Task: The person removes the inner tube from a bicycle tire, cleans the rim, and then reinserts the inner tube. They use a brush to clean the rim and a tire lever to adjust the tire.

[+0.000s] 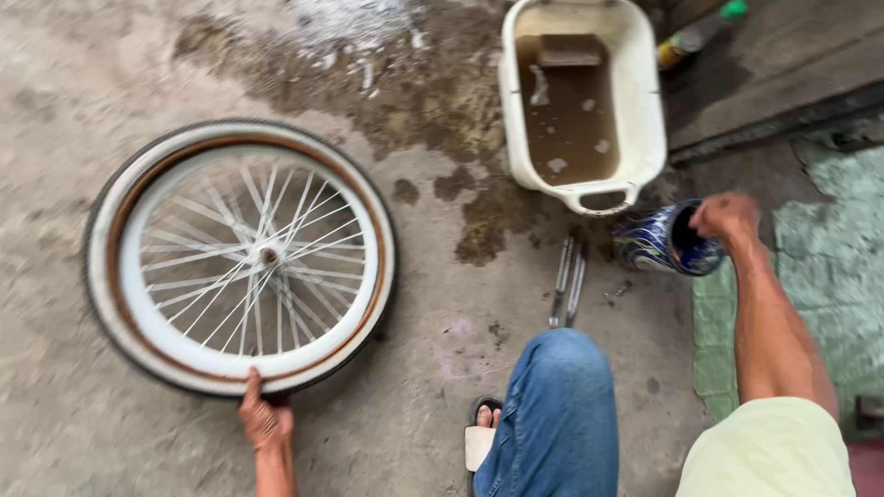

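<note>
A bicycle wheel (241,255) with a white rim, metal spokes and a pale tyre lies flat on the concrete floor at the left. My left hand (264,419) grips its near edge, thumb over the tyre. My right hand (726,217) is closed at the mouth of a blue patterned can (656,241) lying on its side to the right. Whether the fingers pinch something inside the can is blurred.
A white plastic tub (642,110) of murky brown water stands at the back, on a wet patch. Two metal tyre levers (567,281) lie in front of it. My jeans-clad knee (557,414) and sandalled foot (482,433) are near. A bottle (695,35) lies at top right.
</note>
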A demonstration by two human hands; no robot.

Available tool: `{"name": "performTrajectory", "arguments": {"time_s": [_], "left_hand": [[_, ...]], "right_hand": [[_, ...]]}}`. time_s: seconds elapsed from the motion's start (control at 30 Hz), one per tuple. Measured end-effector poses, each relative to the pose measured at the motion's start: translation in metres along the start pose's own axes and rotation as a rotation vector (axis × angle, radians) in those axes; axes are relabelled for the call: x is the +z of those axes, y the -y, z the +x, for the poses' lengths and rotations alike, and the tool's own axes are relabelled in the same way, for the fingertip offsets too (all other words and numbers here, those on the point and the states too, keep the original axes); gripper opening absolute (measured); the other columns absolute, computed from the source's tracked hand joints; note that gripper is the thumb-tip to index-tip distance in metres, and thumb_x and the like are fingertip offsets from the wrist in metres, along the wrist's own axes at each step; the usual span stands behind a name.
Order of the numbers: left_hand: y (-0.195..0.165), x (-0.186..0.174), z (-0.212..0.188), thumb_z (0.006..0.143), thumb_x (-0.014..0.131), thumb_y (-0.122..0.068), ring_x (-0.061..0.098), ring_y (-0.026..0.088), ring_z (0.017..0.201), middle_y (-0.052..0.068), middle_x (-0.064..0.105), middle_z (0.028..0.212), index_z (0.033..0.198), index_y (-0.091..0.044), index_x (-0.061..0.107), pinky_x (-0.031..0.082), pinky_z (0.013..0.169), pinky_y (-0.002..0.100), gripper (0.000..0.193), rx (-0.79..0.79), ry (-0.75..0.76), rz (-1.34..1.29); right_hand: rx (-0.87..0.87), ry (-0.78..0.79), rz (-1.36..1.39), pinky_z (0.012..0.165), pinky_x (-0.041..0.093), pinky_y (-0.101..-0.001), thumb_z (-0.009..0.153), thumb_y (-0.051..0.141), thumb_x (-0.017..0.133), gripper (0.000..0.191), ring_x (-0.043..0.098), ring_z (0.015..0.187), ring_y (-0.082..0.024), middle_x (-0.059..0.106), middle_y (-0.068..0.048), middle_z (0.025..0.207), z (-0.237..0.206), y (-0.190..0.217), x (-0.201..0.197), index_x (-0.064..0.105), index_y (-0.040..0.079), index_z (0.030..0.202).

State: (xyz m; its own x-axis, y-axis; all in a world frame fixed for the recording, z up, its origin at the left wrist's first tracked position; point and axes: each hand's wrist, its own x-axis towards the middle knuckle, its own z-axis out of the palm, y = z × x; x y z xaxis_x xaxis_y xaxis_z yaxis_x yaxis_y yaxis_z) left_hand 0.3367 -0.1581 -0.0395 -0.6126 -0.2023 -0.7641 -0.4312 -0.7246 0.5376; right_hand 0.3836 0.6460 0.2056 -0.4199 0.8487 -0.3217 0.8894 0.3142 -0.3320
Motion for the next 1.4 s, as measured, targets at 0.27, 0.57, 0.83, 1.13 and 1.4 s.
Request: {"name": "performTrajectory", "arguments": {"time_s": [0.27, 0.57, 0.83, 1.13, 1.4], "left_hand": [[-0.030, 0.011, 0.009, 0.096, 0.075, -0.029, 0.066, 0.024, 0.113, 0.008, 0.068, 0.122, 0.135, -0.002, 0.061, 0.051, 0.108, 0.043, 0.049, 0.145, -0.029, 0.067], [-0.016, 0.026, 0.017, 0.084, 0.083, -0.021, 0.067, 0.021, 0.105, 0.008, 0.070, 0.119, 0.124, 0.002, 0.068, 0.053, 0.102, 0.039, 0.048, 0.221, -0.164, 0.084], [-0.005, 0.039, 0.022, 0.079, 0.085, -0.021, 0.066, 0.021, 0.106, 0.011, 0.070, 0.120, 0.124, 0.005, 0.067, 0.051, 0.098, 0.036, 0.055, 0.281, -0.136, 0.129], [-0.005, 0.040, 0.023, 0.077, 0.087, -0.029, 0.064, 0.024, 0.113, 0.015, 0.071, 0.122, 0.125, 0.008, 0.067, 0.047, 0.105, 0.037, 0.064, 0.249, -0.118, 0.237], [-0.002, 0.041, 0.024, 0.077, 0.087, -0.027, 0.065, 0.023, 0.110, 0.013, 0.071, 0.120, 0.124, 0.006, 0.067, 0.049, 0.100, 0.036, 0.060, 0.270, -0.104, 0.229]], "right_hand": [[-0.308, 0.207, -0.706, 0.103, 0.047, -0.0476, 0.081, 0.032, 0.076, 0.064, 0.058, 0.124, -0.042, 0.061, -0.027, 0.135, -0.005, -0.053, 0.038, 0.062, 0.002, 0.137], [-0.304, -0.031, -0.347, 0.104, 0.052, -0.0508, 0.090, 0.033, 0.066, 0.052, 0.068, 0.121, -0.045, 0.071, -0.029, 0.125, 0.012, -0.061, 0.047, 0.070, 0.000, 0.130], [-0.381, 0.002, -0.296, 0.096, 0.054, -0.0529, 0.102, 0.029, 0.065, 0.040, 0.067, 0.113, -0.048, 0.069, -0.032, 0.120, 0.047, -0.096, 0.071, 0.072, -0.009, 0.111], [-0.216, -0.007, -0.164, 0.093, 0.057, -0.0491, 0.099, 0.021, 0.068, 0.031, 0.069, 0.110, -0.043, 0.069, -0.027, 0.121, 0.027, -0.092, 0.066, 0.070, -0.006, 0.115], [-0.190, 0.001, -0.188, 0.092, 0.059, -0.0455, 0.099, 0.019, 0.068, 0.027, 0.070, 0.110, -0.039, 0.070, -0.024, 0.121, 0.030, -0.101, 0.063, 0.070, -0.001, 0.117]]}}
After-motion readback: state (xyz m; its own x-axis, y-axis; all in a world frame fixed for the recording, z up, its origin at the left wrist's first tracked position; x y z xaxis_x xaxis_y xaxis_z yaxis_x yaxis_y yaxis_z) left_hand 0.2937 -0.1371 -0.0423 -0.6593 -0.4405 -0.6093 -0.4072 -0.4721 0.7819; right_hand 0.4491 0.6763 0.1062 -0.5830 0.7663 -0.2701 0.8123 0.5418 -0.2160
